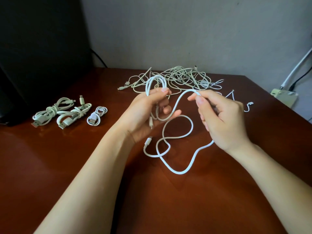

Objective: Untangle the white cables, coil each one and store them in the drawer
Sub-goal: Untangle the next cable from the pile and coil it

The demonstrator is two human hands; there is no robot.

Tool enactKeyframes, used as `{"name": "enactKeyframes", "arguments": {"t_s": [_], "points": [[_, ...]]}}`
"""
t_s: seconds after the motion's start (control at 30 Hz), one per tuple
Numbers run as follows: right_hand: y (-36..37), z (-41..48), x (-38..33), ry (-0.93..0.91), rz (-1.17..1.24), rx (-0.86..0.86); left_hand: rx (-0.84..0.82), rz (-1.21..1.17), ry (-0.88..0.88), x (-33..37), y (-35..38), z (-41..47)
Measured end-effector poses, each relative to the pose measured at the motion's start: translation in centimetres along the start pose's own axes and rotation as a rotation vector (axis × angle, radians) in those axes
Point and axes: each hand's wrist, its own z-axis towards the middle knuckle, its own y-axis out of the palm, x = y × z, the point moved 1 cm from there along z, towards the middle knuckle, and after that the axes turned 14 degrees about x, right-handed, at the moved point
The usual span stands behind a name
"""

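Observation:
Above the middle of the brown table, my left hand (148, 112) grips a partly wound coil of a white cable (179, 164). The coil's loops stand up above my fingers. My right hand (217, 115) pinches the same cable a short way along. The rest of that cable trails in loose loops on the table below both hands, ending in a plug. A tangled pile of white cables (179, 78) lies behind my hands. Three coiled cables (70, 112) lie in a row at the left. No drawer is in view.
A dark object (33, 48) stands at the table's back left corner. The grey wall runs behind the table (84, 157). At the right, past the table's edge, sit a pale box (285, 97) and wall cables. A loose white cable end (248, 107) lies right of my right hand.

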Motion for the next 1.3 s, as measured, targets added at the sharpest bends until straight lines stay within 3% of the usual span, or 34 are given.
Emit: {"name": "enactKeyframes", "arguments": {"t_s": [0.23,0.4,0.53,0.67,0.9,1.13,1.3], "points": [[-0.2,0.2,0.5,0.052,-0.023,0.046,-0.094,0.021,-0.002,0.1,0.3,-0.2],[-0.3,0.2,0.0,-0.031,-0.002,0.012,0.036,0.026,0.023,0.0,0.0,0.0],[-0.2,-0.1,-1.2,-0.179,0.031,-0.087,0.173,0.362,0.192,-0.7,-0.1,0.3],[-0.1,-0.1,-2.0,-0.28,0.064,-0.121,0.067,0.531,0.228,-1.1,0.1,0.0],[-0.2,0.0,-1.5,-0.192,0.017,0.014,-0.264,0.439,-0.038,-1.7,1.0,-0.8],[-0.1,0.0,-1.1,-0.072,0.002,0.052,-0.325,0.226,-0.288,-1.9,1.2,-0.7],[-0.2,0.2,-0.6,-0.022,-0.008,0.046,-0.381,0.106,-0.334,-1.5,1.0,-0.7]]}}
